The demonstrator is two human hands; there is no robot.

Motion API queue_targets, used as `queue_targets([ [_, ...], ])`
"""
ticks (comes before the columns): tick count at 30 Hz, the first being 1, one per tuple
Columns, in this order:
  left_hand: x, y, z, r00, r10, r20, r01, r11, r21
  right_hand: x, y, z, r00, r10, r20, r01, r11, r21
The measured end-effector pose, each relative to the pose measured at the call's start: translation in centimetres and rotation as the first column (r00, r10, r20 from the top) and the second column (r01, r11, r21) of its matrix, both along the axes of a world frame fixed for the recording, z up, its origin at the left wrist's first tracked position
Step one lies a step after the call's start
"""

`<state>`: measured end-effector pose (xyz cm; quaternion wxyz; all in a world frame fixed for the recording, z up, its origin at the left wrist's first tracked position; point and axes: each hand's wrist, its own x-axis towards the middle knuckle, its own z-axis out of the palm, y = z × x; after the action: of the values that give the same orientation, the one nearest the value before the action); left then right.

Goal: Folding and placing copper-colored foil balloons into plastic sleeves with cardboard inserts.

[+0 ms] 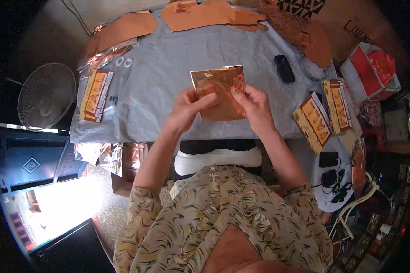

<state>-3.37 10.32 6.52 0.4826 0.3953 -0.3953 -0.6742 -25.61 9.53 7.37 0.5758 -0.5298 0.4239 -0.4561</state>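
A shiny copper-coloured foil packet (221, 102), roughly square, is held up over the near part of the table. My left hand (189, 107) grips its left edge, the thumb lying across the front. On the opposite edge my right hand (256, 105) is closed, its thumb pressed on the front near the upper right corner. The fingers behind the packet are partly hidden. The packet's top edge looks slightly uneven, and I cannot tell whether anything is inside it.
A grey cloth (146, 95) covers the table. Yellow-brown printed packs (95, 96) lie at left, with more packs (313, 120) at right. A black object (284, 68) rests at back right. Brown sheets (200, 16) line the far edge. A fan (47, 97) stands left; a white stool (335, 182) holds cables.
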Motion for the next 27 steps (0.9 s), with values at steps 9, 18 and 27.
queue_targets([
  [9, -1.8, 1.1, -1.0, 1.000, -0.001, -0.004, 0.002, 1.000, 0.018, -1.7, -0.3, 2.9, 0.981, -0.154, -0.118, 0.139, 0.983, -0.124],
  [18, -4.2, 2.1, -0.1, 0.988, -0.070, 0.139, 0.065, 0.997, 0.040, -5.3, 1.0, 1.2, 0.945, -0.307, -0.108, 0.303, 0.951, -0.058],
  [27, -8.2, 3.8, -1.4, 0.994, -0.061, 0.090, 0.059, 0.998, 0.024, -10.5, 8.2, -0.2, 0.974, -0.157, -0.163, 0.166, 0.985, 0.045],
])
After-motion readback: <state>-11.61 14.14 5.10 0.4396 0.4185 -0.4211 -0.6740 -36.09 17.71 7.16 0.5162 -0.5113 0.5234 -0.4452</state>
